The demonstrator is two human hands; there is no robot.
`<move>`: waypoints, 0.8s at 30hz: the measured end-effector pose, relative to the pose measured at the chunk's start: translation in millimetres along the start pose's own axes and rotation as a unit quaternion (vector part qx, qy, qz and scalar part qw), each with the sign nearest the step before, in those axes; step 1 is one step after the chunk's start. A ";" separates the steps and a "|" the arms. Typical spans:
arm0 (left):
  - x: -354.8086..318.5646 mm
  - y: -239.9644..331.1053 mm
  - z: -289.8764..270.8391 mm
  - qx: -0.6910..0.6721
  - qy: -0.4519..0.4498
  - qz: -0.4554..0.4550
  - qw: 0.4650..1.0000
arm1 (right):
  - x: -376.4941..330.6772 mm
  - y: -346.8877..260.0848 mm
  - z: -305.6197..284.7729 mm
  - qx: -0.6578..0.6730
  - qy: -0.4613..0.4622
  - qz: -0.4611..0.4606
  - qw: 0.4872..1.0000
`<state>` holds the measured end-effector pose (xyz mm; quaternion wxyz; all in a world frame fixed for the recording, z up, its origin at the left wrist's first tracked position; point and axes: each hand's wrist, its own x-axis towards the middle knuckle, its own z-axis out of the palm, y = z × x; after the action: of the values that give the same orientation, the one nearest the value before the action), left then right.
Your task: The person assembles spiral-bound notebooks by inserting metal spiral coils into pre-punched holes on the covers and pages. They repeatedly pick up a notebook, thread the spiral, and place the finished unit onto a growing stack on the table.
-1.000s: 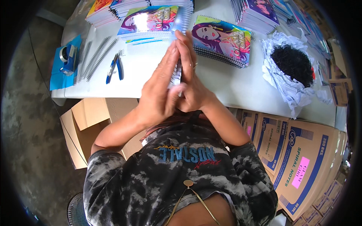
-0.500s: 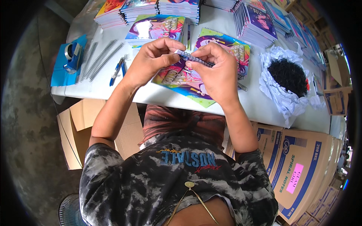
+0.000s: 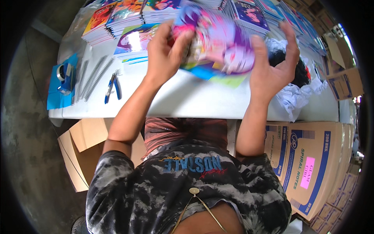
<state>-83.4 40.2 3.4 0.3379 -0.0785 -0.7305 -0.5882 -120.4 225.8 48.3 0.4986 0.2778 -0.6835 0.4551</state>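
A colourful illustrated notebook [image 3: 220,41], smeared by motion, is tilted up above the white table [image 3: 175,103]. My left hand [image 3: 165,54] pinches its left side, thumb on the cover and the other fingers partly hidden behind. My right hand [image 3: 272,68] is at the notebook's right edge, thumb and fingers spread apart. Whether the right thumb touches the edge is hard to tell. Below the raised notebook, a green and blue corner [image 3: 233,80] shows. Another notebook [image 3: 126,41] with a similar cover lies left of my left hand.
Notebook stacks [image 3: 124,17] line the table's far side. At left are loose spiral coils [image 3: 91,78], blue-handled pliers [image 3: 112,87] and a blue tape dispenser [image 3: 66,78]. Crumpled paper [image 3: 292,101] holding a black tangled mass sits at right. Cardboard boxes [image 3: 311,167] stand below.
Both hands had been pinching a spiral coil over the notebooks; I no longer see it in them. My left hand now holds a raised notebook, and my right hand has moved right and opened.
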 end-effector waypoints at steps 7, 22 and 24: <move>-13.6 -123.5 36.3 0.424 0.057 0.013 0.904 | -155.8 113.5 15.3 0.099 -0.077 0.432 0.893; -7.6 -104.1 -20.7 0.485 0.004 0.093 0.869 | -166.1 122.6 42.6 -0.005 0.047 0.347 0.936; -15.7 -115.3 -69.0 0.573 -0.062 0.118 0.809 | -160.2 102.2 41.3 -0.082 0.014 0.312 0.947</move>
<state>-102.9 -52.4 -93.3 0.3425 0.0073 -0.9394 -0.0127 -167.4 220.9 -140.3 0.3622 0.0028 -0.7638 0.5343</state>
